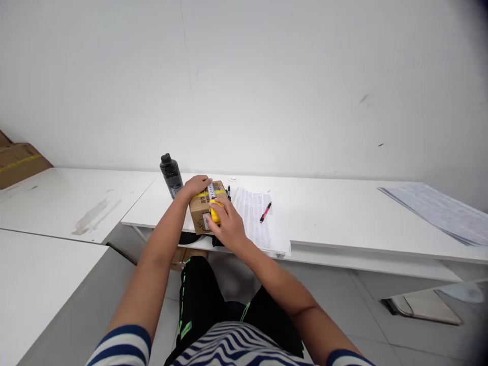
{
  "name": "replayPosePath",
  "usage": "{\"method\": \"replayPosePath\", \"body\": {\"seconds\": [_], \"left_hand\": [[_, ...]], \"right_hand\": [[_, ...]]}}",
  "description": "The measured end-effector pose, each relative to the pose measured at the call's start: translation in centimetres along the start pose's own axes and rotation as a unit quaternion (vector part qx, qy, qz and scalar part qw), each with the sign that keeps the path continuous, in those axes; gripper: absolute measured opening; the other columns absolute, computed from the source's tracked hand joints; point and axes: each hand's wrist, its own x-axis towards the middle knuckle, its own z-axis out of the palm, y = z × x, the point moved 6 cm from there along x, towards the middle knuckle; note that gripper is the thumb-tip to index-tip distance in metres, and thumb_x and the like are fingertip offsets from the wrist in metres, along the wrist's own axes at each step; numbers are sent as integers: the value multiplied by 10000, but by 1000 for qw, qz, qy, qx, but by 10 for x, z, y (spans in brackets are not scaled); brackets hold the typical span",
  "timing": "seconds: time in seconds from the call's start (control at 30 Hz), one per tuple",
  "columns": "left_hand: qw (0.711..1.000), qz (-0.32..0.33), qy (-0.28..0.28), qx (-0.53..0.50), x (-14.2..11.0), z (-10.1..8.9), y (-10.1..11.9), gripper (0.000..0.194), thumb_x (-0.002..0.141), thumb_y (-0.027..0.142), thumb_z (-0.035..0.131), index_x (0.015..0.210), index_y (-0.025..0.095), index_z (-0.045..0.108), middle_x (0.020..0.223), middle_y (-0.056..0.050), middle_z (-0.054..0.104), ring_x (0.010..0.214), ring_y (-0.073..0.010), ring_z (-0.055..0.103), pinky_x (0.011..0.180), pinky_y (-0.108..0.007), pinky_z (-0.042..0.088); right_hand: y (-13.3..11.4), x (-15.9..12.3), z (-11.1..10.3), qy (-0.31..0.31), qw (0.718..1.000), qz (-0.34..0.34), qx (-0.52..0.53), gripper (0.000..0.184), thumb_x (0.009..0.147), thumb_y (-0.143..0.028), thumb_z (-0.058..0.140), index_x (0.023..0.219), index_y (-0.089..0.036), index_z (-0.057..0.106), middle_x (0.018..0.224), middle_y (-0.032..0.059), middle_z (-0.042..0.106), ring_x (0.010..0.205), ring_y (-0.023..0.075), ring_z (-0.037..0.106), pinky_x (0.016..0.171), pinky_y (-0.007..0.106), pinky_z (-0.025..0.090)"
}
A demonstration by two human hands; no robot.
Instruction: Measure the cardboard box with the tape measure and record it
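A small cardboard box (198, 207) with yellow tape and dark print sits near the front edge of the white desk. My right hand (233, 229) is closed round a yellow tape measure (215, 212) at the box's near edge. Its pale blade (211, 191) lies stretched across the box top. At the far edge of the box, my left hand (198, 185) rests on the top with its fingertips pressed together at the blade's end. Exactly how those fingertips grip the blade is too small to make out.
A dark bottle (171, 175) stands left of the box. To the right lie printed sheets (251, 216) with a red and black pen (266, 212) on them. More papers (438, 208) lie at the far right. Cardboard boxes (23, 162) stand at the far left, against the wall.
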Motion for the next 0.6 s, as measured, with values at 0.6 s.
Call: {"method": "replayPosePath", "body": {"seconds": [0.6], "left_hand": [[999, 1, -7, 35, -7, 1, 7, 405, 942, 532, 394, 801, 211, 598, 951, -92, 706, 842, -240, 618, 671, -329, 402]], "right_hand": [[2, -10, 5, 15, 999, -40, -28, 406, 948, -306, 605, 1342, -255, 519, 1300, 148, 575, 1247, 285, 600, 1025, 467, 561]]}}
